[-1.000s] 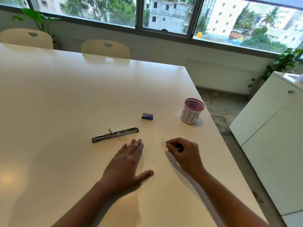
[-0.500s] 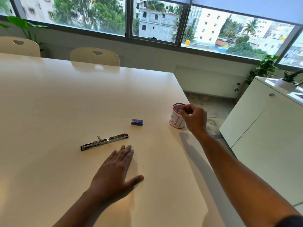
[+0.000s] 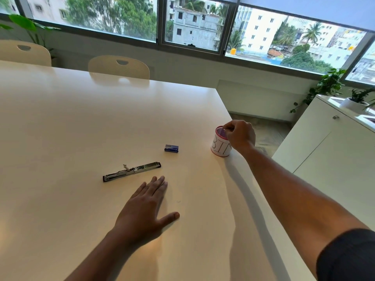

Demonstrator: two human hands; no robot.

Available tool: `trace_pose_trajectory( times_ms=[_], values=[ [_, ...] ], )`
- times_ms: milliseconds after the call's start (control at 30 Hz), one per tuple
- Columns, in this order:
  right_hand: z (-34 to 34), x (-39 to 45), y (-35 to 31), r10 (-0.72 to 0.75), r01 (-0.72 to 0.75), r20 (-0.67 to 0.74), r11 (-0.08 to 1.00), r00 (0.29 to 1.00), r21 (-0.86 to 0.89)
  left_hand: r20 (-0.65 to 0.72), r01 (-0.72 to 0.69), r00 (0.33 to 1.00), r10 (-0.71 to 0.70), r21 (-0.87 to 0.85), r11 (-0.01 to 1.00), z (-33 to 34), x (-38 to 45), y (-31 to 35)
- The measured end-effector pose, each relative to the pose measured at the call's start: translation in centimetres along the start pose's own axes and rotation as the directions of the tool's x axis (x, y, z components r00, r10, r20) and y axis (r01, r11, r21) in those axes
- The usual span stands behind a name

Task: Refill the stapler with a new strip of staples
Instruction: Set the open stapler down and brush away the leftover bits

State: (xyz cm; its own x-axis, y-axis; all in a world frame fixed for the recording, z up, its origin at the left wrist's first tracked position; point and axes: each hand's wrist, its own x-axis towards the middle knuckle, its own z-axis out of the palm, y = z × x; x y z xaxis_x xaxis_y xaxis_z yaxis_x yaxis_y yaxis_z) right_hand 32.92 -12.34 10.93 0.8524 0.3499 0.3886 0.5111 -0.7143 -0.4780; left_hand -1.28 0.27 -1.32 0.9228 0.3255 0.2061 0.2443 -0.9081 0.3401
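Nearest the viewer, the left hand [image 3: 149,203] lies flat on the white table [image 3: 60,138], palm down, fingers extended and spread, grasping nothing. Its fingertips [image 3: 162,180] rest just short of the stapler [image 3: 132,171], which lies opened out flat in a long line, its metal channel exposed and facing up; the two are near but not touching. No staple strip can be made out in the channel, though the detail is too small to be sure.

Further out, a small blue staple box [image 3: 171,148] sits on the table beyond the stapler's right end, apart from both hands. It appears closed, and no loose strip is visible beside it.

Beyond that, near the table's right edge, the right hand [image 3: 240,135] is held over the mouth of a white cup lettered "BIN" [image 3: 220,148]. Its fingers are pinched together above the rim; whether they hold a small item cannot be told.

Judged from this arrangement, the task is at an early-to-middle stage: the stapler is already open, and the hand at the bin suggests waste being discarded. Remaining, as far as can be judged: take a strip from the box, seat it in the channel, and close the stapler.
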Motion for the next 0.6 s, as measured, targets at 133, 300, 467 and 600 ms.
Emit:
trace_pose_trajectory(
  times_ms=[133,300,467,600],
  values=[
    [-0.5,0.2,0.4,0.019,-0.019,-0.004,1.0,1.0,-0.008,0.011,-0.003,1.0,0.003,0.012,1.0,0.1,-0.1,-0.1],
    [-0.7,-0.9,0.5,0.027,-0.025,-0.035,0.999,0.999,0.036,0.007,-0.004,1.0,0.004,0.011,1.0,0.2,-0.3,0.0],
    [0.0,-7.1,-1.2,-0.061,0.069,-0.047,0.983,0.997,0.172,0.027,-0.009,1.0,0.008,0.016,1.0,0.2,-0.2,-0.1],
    [1.4,-15.0,-2.2,-0.277,0.234,0.186,0.946,0.943,0.223,0.063,-0.017,0.998,0.015,0.04,0.999,0.1,-0.2,-0.1]
  ],
)
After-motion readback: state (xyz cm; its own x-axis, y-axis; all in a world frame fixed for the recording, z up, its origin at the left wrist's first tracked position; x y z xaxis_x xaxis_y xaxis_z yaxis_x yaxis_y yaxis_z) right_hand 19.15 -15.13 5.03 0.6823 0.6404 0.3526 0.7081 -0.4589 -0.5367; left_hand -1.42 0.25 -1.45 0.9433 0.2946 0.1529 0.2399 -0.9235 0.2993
